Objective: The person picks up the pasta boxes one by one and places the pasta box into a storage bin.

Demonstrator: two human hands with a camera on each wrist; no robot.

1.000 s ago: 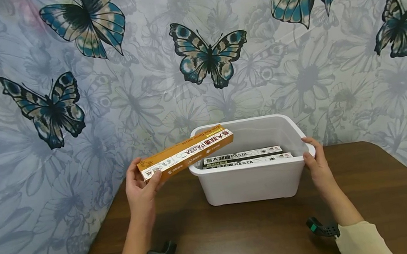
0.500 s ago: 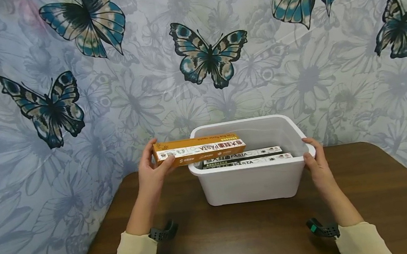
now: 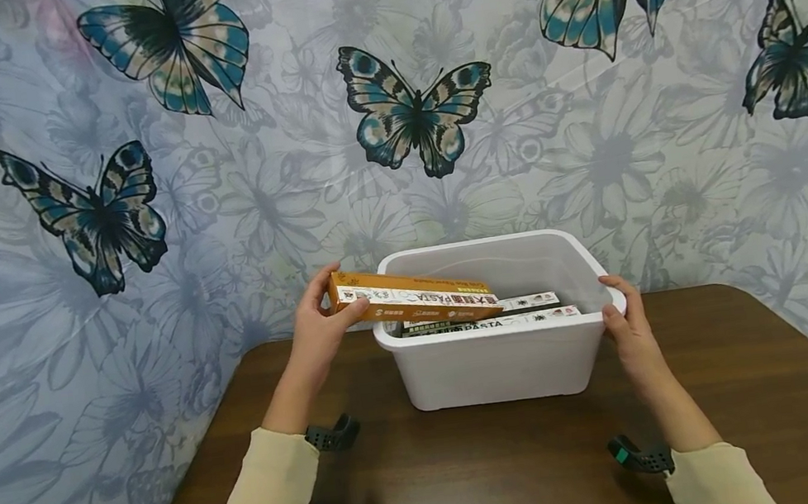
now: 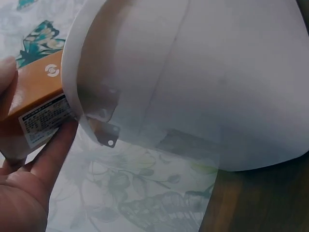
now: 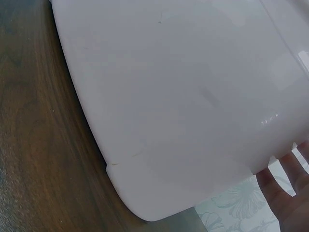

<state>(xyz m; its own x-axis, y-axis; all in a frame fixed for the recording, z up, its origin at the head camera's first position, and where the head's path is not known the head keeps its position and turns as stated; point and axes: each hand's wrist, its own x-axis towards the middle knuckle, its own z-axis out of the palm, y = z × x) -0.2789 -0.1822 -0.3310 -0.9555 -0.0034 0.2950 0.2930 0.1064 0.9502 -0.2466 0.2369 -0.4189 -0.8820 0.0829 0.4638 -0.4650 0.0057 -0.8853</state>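
My left hand (image 3: 322,319) grips the left end of an orange pasta box (image 3: 416,296), whose right end tilts down into a white plastic bin (image 3: 499,366). In the left wrist view, the orange box (image 4: 38,87) passes behind the bin's rim, with a thumb on one face and fingers underneath. Inside the bin lie two white-and-dark pasta boxes (image 3: 531,316), partly covered by the orange one. My right hand (image 3: 631,326) holds the bin's right rim, thumb in front. In the right wrist view, its fingers (image 5: 275,193) lie along the bin's side wall (image 5: 169,106).
The bin stands on a brown wooden table (image 3: 489,475) near its back edge. A wall (image 3: 275,175) papered with flowers and butterflies rises right behind the table. Dark straps (image 3: 332,435) circle both wrists, below pale yellow sleeves (image 3: 267,492).
My left hand has carried the orange pasta box to the right, over the bin, and its right end has dipped inside. The right hand stays on the rim.
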